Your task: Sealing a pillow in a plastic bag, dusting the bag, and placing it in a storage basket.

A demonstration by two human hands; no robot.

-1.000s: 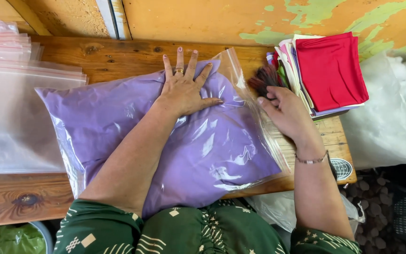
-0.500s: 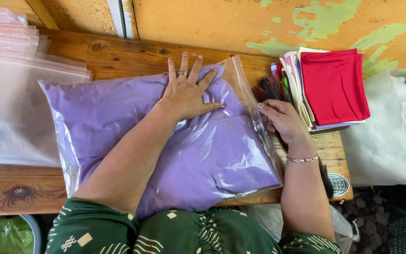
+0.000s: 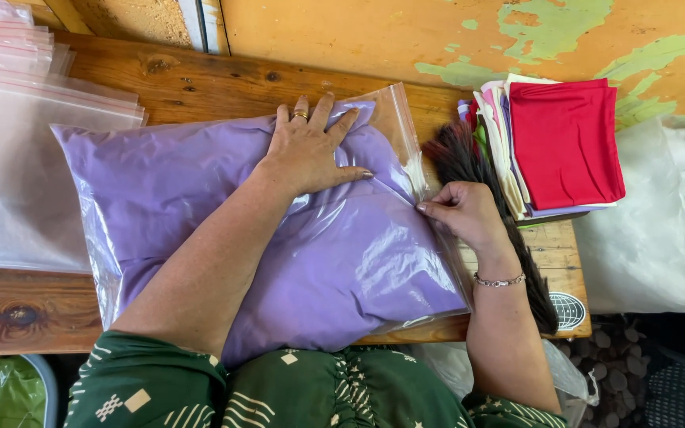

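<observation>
**Two hands on a purple pillow in a clear bag**

A soft purple pillow (image 3: 279, 238) sits inside a big clear plastic zip bag (image 3: 394, 119). It lies flat on the brown wooden table (image 3: 200, 79), right in front of the person.

The left hand (image 3: 311, 150) lies flat on top of the pillow. Its fingers are open and spread out, and they press down on the bag. One finger has a gold ring.

The right hand (image 3: 461, 212) is at the open right edge of the bag. Its fingers are curled and pinch the plastic there. A thin bracelet is on that wrist.

Just beside the right hand is a dark brush (image 3: 469, 158). Next to it is a stack of folded cloths with a red one on top (image 3: 564, 143). White fluffy stuffing (image 3: 660, 222) is at the far right. A pile of empty clear bags (image 3: 25, 143) lies on the left.
</observation>
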